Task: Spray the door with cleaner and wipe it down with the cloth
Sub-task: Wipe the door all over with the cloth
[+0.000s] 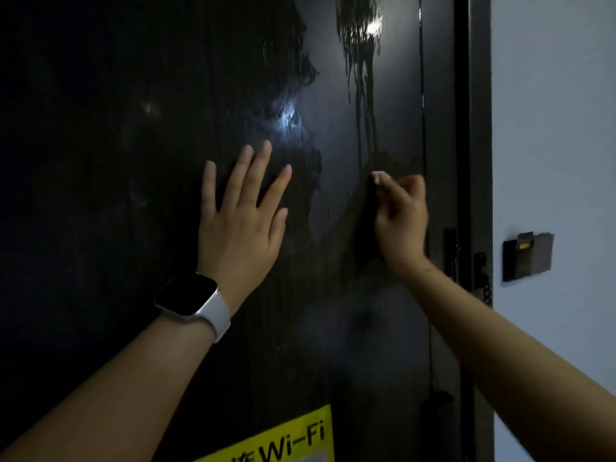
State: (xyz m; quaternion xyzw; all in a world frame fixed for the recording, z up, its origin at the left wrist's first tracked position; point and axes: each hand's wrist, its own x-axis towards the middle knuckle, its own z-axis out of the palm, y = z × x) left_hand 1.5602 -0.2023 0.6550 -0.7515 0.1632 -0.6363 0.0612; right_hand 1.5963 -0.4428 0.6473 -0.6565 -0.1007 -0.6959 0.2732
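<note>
Yellow sign on wet door reads "Wi-Fi".

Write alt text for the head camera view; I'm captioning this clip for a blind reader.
A person's left hand presses flat, fingers spread, on a dark wet door, while the right hand pinches a small whitish object against it. Liquid streaks run down above; a yellow Wi-Fi sticker sits below.
</note>
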